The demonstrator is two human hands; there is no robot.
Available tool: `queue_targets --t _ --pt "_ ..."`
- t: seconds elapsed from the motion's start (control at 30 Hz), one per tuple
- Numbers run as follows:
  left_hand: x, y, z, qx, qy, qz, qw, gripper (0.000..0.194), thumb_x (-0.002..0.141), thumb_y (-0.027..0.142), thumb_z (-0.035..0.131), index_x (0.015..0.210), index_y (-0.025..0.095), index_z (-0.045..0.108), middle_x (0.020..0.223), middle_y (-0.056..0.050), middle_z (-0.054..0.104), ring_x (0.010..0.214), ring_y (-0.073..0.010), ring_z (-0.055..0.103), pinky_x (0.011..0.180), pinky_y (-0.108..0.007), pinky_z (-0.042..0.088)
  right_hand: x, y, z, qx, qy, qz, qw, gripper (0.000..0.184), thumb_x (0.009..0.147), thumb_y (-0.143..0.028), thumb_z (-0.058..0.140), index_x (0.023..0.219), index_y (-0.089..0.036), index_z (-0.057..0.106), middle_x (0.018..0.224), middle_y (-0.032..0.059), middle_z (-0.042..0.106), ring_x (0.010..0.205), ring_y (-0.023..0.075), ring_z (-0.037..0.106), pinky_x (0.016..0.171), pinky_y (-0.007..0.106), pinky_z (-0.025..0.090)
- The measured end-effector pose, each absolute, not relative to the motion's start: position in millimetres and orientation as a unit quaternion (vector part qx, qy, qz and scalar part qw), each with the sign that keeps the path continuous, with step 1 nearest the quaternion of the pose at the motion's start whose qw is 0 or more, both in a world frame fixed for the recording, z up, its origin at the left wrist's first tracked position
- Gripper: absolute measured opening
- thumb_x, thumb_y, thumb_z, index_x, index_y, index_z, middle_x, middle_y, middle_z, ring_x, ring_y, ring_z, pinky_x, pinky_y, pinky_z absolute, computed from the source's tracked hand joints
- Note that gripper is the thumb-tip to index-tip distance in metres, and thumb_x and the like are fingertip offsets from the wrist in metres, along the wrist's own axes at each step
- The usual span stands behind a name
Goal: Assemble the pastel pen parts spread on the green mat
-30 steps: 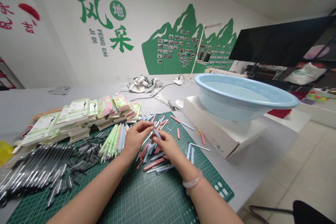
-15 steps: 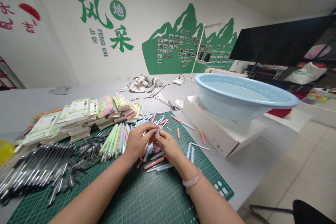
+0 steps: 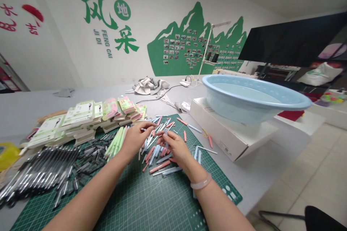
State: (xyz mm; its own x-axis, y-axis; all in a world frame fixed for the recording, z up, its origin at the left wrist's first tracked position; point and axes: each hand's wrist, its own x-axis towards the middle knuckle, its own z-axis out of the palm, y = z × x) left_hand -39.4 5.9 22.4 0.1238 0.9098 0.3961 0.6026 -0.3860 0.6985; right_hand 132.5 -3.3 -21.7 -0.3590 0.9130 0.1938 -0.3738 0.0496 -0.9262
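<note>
Both hands hover over a green cutting mat [image 3: 151, 202] strewn with loose pink, blue and white pen parts [image 3: 159, 155]. My right hand [image 3: 175, 145] pinches a small light-blue pen piece upright between thumb and fingers. My left hand [image 3: 137, 137] sits just to its left with the fingers curled, thumb and forefinger pinched on a thin white pen part. A bundle of pale green pens [image 3: 115, 144] lies left of my left hand. A pale bracelet [image 3: 201, 184] circles my right wrist.
Black pen refills [image 3: 40, 173] are heaped at the left. Stacked green and pink packaged cards [image 3: 81, 115] lie behind them. A light-blue basin [image 3: 252, 97] rests on a white box [image 3: 225, 133] at the right. Cloth and cables lie at the back of the grey table.
My hands have drawn slightly apart. The left hand moved left with the thin white part, and the right hand now holds the blue piece upright.
</note>
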Motion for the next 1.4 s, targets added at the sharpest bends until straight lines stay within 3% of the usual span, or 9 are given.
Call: queue_targets --t 0.2,0.33,0.57,0.83,1.2,1.4 --pt "-59.8 18.9 6.8 0.801 0.574 0.136 0.103 0.015 0.071 0.018 0.055 0.073 0.023 0.070 0.074 -0.002 0.068 0.072 -0.0174 0.060 0.064 -0.025 0.038 138.3 1.6 -20.6 -0.267 -0.497 0.607 0.559 0.027 0.081 -0.037 0.057 0.100 -0.018 0.063 0.078 0.0044 0.066 0.073 0.0159 0.057 0.070 0.029 0.043" --pt "-49.2 19.9 -4.9 0.822 0.552 0.136 0.026 0.017 0.073 0.019 0.054 0.073 0.023 0.070 0.080 -0.005 0.065 0.086 -0.0196 0.057 0.072 -0.026 0.039 139.6 3.9 -21.7 -0.276 -0.488 0.588 0.583 0.026 0.081 -0.035 0.058 0.102 -0.019 0.061 0.079 0.0051 0.068 0.069 0.0151 0.057 0.069 0.029 0.042" --pt "-25.9 26.6 -8.0 0.790 0.610 0.056 -0.001 0.018 0.076 0.018 0.052 0.077 0.019 0.070 0.091 -0.011 0.064 0.096 -0.0225 0.055 0.076 -0.028 0.042 143.7 9.8 -28.8 -0.297 -0.472 0.572 0.602 0.018 0.079 -0.027 0.059 0.093 -0.018 0.064 0.079 0.0047 0.067 0.067 0.0132 0.056 0.066 0.027 0.040" --pt "-20.4 34.3 -16.1 0.748 0.663 0.026 0.014 0.024 0.072 0.013 0.051 0.087 0.012 0.070 0.091 -0.018 0.067 0.092 -0.0263 0.061 0.076 -0.032 0.047 145.9 11.9 -29.1 -0.310 -0.462 0.567 0.607 0.018 0.077 -0.027 0.059 0.091 -0.017 0.064 0.076 0.0039 0.065 0.066 0.0133 0.055 0.066 0.027 0.041" --pt "-17.9 36.1 -16.9 0.724 0.686 0.050 0.062 0.023 0.069 0.014 0.053 0.084 0.013 0.070 0.093 -0.022 0.068 0.092 -0.0305 0.063 0.074 -0.037 0.048 144.5 8.6 -26.8 -0.318 -0.459 0.572 0.601 0.021 0.076 -0.031 0.061 0.090 -0.016 0.064 0.075 0.0039 0.064 0.065 0.0135 0.054 0.062 0.027 0.041" --pt "-17.8 42.1 -12.4 0.707 0.694 0.074 0.117 0.012 0.059 0.020 0.060 0.068 0.013 0.065 0.086 -0.021 0.068 0.083 -0.0318 0.064 0.067 -0.037 0.047 145.2 8.0 -25.4 -0.303 -0.473 0.586 0.584 0.022 0.076 -0.031 0.062 0.092 -0.016 0.063 0.080 0.0061 0.068 0.070 0.0155 0.061 0.068 0.029 0.044"
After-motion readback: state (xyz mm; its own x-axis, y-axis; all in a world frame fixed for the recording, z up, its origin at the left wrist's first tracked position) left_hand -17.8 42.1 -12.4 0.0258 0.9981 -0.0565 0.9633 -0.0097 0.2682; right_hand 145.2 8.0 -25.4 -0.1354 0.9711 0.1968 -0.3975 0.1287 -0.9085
